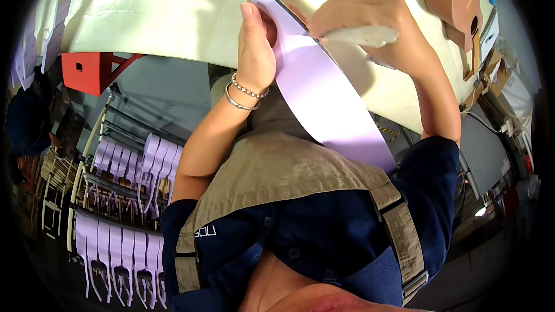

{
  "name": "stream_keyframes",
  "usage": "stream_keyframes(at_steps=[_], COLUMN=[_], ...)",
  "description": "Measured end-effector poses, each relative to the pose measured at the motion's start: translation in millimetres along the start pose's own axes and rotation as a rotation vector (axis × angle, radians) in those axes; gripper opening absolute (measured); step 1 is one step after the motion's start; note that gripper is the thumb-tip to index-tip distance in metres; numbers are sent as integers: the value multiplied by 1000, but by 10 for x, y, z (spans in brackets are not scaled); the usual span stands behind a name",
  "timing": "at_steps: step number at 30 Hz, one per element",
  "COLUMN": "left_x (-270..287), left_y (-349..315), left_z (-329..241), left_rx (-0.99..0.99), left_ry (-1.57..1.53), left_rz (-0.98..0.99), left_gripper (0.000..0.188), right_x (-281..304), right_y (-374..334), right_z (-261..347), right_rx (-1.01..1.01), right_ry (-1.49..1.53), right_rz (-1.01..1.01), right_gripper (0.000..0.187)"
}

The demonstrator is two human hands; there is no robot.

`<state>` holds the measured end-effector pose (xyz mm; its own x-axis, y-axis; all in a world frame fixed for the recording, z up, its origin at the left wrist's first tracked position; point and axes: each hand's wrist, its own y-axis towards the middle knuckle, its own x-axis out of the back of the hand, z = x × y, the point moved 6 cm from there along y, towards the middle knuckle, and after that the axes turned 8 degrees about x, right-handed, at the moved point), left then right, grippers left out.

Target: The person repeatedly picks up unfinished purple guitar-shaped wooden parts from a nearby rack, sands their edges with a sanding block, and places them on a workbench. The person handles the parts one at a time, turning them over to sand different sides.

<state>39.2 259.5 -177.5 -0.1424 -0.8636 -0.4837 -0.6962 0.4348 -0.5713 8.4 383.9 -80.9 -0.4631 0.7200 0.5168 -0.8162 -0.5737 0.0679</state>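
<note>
A long, smooth lilac strip [315, 81] with a dark edge runs from the top of the view down toward my right side, bending as it goes. My left hand [258, 43] grips it, thumb on the left and some fingers hidden behind. My right hand [367, 23] is closed around a slim tool with a whitish, worn handle [364, 36]. The tool's tip meets the strip's right edge, a short way from my left fingers. What kind of tool it is I cannot make out.
Under my hands lies a cream-covered table [156, 17]. A red box-like object [89, 72] sits by its left edge. Lilac strips [118, 242] hang on a rack at the lower left. At the upper right is a brown curved piece [454, 0]; a person [29, 118] stands far left.
</note>
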Motion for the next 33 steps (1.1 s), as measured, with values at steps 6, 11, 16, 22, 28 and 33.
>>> stream_keyframes(at_steps=[6, 11, 16, 22, 28, 33], left_x=[-43, -10, -26, 40, -44, -77], left_y=[-13, 10, 12, 33, -2, -4], left_z=[-22, 18, -4, 74, -34, -50], left_rx=[15, 22, -9, -3, -134, -70], left_ry=[-59, -24, 1, -44, 42, 64], left_rz=[-37, -4, -40, -3, 131, 88], left_gripper=[78, 78, 77, 74, 74, 76], right_x=[1, -1, 12, 29, 319, 551], right_y=[80, -51, -44, -129, -412, -1329], right_z=[-9, 1, 16, 22, -539, -796], right_rx=[-8, -25, -39, 6, -584, -972], right_ry=[27, 25, 24, 42, 482, -386], right_rz=[-77, 7, -37, 18, -493, -514], right_gripper=[23, 22, 22, 19, 23, 46])
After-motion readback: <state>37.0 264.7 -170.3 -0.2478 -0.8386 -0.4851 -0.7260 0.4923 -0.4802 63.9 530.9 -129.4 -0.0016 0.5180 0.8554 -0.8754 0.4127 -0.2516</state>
